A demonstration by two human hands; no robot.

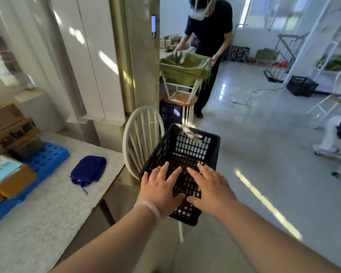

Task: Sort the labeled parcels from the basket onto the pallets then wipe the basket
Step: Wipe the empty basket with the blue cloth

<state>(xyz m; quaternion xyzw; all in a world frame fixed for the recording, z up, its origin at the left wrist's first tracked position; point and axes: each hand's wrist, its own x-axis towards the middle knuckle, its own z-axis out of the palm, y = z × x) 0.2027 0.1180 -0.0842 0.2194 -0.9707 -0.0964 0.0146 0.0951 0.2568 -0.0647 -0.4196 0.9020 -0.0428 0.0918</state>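
The basket (193, 142) sits on a white chair (140, 134) just beside the end of the table (47, 203), and it looks empty; whether it lies flat on the seat I cannot tell. The left grip (161, 186) and right grip (209, 186) are side by side over its near end, fingers straight and spread, holding nothing. It is black slotted plastic, so I judge it light, stiff and not fragile, though the thin walls may flex and the smooth rim may slip under flat palms. The surest hold is likely the rim of the two long sides, or the cut-out handle at the far end. The parcels (10, 174) lie on the blue pallet (45, 156), and the soft blue cloth (88, 170) lies near on the table, ready for wiping
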